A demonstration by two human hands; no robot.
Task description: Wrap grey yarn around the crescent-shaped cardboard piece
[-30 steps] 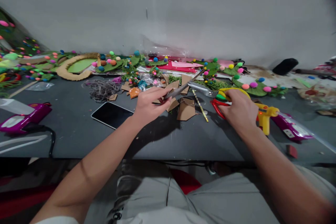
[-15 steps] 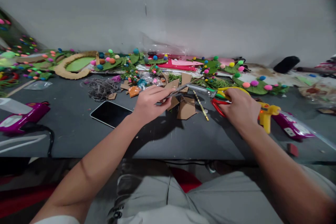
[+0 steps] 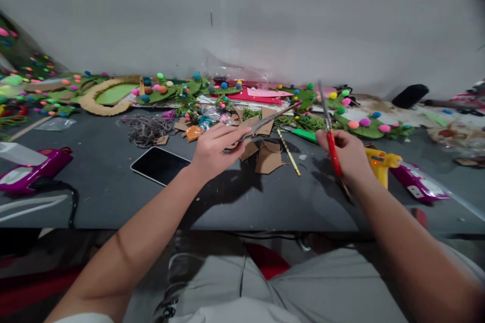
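Pinches the near end of a thin, dark-grey, tapering strip (image 3: 268, 121) between the thumb and fingers of the left hand (image 3: 217, 150), above the brown cardboard scraps (image 3: 270, 159). Has swung the long metal red-handled scissors (image 3: 333, 155) clear of the strip since half a second ago, when aimed leftward to meet it; now points them away and slightly left, toward the pale wall (image 3: 322, 30). Holds the strip much as before, its long axis slanting rightward and away from the left hand. Grips the scissors by the handle in the right hand (image 3: 346, 156). Around these, on the dark-grey tabletop (image 3: 280, 207): slim yellow-patterned pencil (image 3: 289, 153), yellow plastic glue gun (image 3: 382, 161), black-screened phone (image 3: 159, 165).
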